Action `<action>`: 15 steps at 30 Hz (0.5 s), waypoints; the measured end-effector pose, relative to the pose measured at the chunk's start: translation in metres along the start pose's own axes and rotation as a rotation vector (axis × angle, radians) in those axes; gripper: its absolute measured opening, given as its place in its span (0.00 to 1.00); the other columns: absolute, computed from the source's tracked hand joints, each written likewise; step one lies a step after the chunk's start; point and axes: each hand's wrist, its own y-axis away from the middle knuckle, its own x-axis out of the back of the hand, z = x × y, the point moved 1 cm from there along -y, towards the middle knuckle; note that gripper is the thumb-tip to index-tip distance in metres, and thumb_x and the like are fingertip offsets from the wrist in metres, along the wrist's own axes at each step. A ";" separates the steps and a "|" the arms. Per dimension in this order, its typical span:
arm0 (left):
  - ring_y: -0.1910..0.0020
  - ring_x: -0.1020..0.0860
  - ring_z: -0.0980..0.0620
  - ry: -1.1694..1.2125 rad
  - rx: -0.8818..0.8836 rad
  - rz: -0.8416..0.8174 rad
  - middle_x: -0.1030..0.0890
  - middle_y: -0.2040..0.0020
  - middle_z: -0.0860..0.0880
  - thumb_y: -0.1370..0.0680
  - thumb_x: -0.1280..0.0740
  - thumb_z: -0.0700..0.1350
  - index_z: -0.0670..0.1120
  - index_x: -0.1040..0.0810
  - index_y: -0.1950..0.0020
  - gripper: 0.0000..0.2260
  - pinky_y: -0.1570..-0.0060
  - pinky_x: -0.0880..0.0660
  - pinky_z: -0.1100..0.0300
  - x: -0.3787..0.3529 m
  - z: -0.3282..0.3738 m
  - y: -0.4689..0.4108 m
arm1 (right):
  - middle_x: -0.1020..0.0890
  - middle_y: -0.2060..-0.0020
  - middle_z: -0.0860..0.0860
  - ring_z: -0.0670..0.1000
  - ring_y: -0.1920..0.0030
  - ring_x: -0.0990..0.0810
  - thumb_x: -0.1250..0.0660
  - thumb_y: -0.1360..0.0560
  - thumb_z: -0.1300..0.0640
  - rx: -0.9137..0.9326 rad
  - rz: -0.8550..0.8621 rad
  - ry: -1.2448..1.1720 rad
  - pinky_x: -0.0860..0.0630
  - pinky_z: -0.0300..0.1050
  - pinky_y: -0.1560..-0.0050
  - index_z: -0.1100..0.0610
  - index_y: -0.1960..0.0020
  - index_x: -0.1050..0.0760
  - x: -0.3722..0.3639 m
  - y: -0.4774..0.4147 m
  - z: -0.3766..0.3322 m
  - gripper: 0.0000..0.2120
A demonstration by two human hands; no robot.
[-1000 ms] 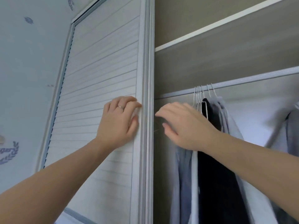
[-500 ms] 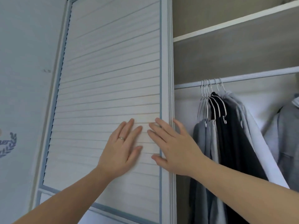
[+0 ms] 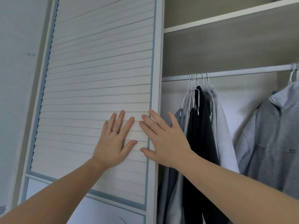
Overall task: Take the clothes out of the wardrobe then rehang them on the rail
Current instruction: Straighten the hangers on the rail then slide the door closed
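Clothes (image 3: 200, 130) hang inside the open right section of the wardrobe (image 3: 242, 46), on white wire hangers (image 3: 193, 83) bunched on the rail (image 3: 234, 73): grey pieces, one black, one pale grey. A separate grey shirt (image 3: 275, 135) hangs further right on the same rail, apart from the bunch. Left hand (image 3: 113, 143): flat, fingers spread, palm pressed on the slatted sliding door (image 3: 97, 78); ring (image 3: 115, 131) on one finger. Right hand (image 3: 165, 143): flat, fingers spread, pressed across the door's right edge frame, just beside the left hand, a narrow gap between them. Both hands are apart from the clothes. A shelf (image 3: 226, 16) runs above the rail.
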 end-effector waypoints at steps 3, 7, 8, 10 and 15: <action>0.19 0.56 0.43 0.014 -0.006 0.001 0.55 0.18 0.49 0.19 0.48 0.64 0.57 0.53 0.19 0.31 0.27 0.44 0.33 -0.001 0.011 -0.002 | 0.40 0.22 0.51 0.53 0.21 0.51 0.45 0.24 0.33 -0.006 0.014 -0.005 0.48 0.69 0.28 0.55 0.23 0.38 0.004 0.008 0.007 0.37; 0.20 0.56 0.43 0.034 0.001 0.001 0.56 0.18 0.50 0.19 0.48 0.64 0.58 0.54 0.19 0.31 0.27 0.45 0.33 -0.004 0.029 -0.004 | 0.37 0.23 0.51 0.52 0.21 0.48 0.42 0.25 0.34 -0.019 0.053 -0.011 0.45 0.69 0.29 0.56 0.24 0.35 0.009 0.021 0.018 0.37; 0.20 0.57 0.43 0.037 0.005 0.001 0.57 0.18 0.50 0.19 0.48 0.64 0.58 0.54 0.19 0.31 0.27 0.46 0.34 -0.005 0.034 -0.005 | 0.37 0.23 0.51 0.52 0.21 0.48 0.42 0.25 0.34 -0.020 0.060 -0.014 0.44 0.69 0.29 0.56 0.25 0.35 0.010 0.025 0.021 0.37; 0.20 0.59 0.45 0.046 0.011 0.000 0.58 0.18 0.52 0.19 0.49 0.64 0.59 0.54 0.19 0.31 0.25 0.49 0.35 -0.007 0.045 -0.007 | 0.37 0.23 0.50 0.52 0.21 0.47 0.42 0.25 0.34 -0.028 0.068 -0.017 0.44 0.69 0.29 0.55 0.25 0.34 0.013 0.032 0.029 0.36; 0.20 0.59 0.46 0.070 0.006 0.013 0.58 0.18 0.52 0.20 0.48 0.64 0.59 0.52 0.19 0.31 0.24 0.52 0.36 -0.010 0.072 -0.012 | 0.36 0.24 0.50 0.51 0.21 0.47 0.42 0.25 0.35 -0.039 0.077 0.010 0.44 0.68 0.29 0.55 0.25 0.34 0.022 0.053 0.048 0.36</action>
